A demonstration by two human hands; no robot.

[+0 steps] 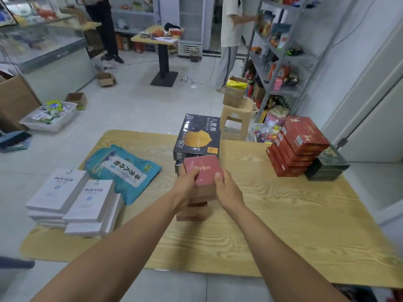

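At frame centre, the left hand [185, 182] and right hand [226, 188] each clasped one side of the pink-red box [204, 171], thumbs curled over its top, above an uneven stack of like boxes [192, 212] on the wooden table [283, 225]. The step appeared to be stacking. The next move would call for squaring the box before release. Just behind stood a black carton [199, 136], with red cartons [298, 147] at right.

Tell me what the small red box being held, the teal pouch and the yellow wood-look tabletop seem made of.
The small red box is probably cardboard under clear film; its top shows wrinkled shine. The teal pouch looks like soft glossy plastic or foil; it lies puffed and creased. The yellow tabletop shows wood grain, smooth; possibly laminate rather than solid wood.
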